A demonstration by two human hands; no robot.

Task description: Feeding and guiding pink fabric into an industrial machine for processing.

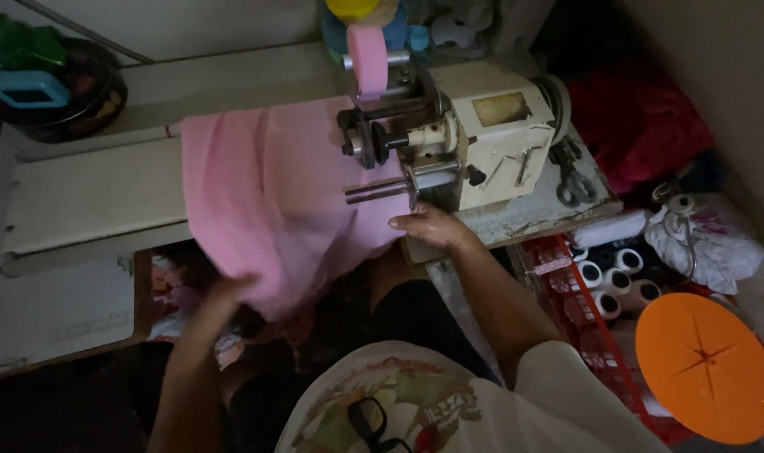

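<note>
Closest in, one pair of glasses (371, 422) hangs on the shirt. Left hand (218, 298) is blurry but bunched around the pink fabric's (269, 189) lower edge; right hand (428, 226) lies flat at the machine's base, grasping nothing I can see. One orange lid (706, 367) and a red basket (587, 335) with about five thread spools (614, 277) crowd the right. Fabric drapes over the pale table (88, 197), under one cream sewing machine (483, 138); scissors (572, 180) beyond.
</note>
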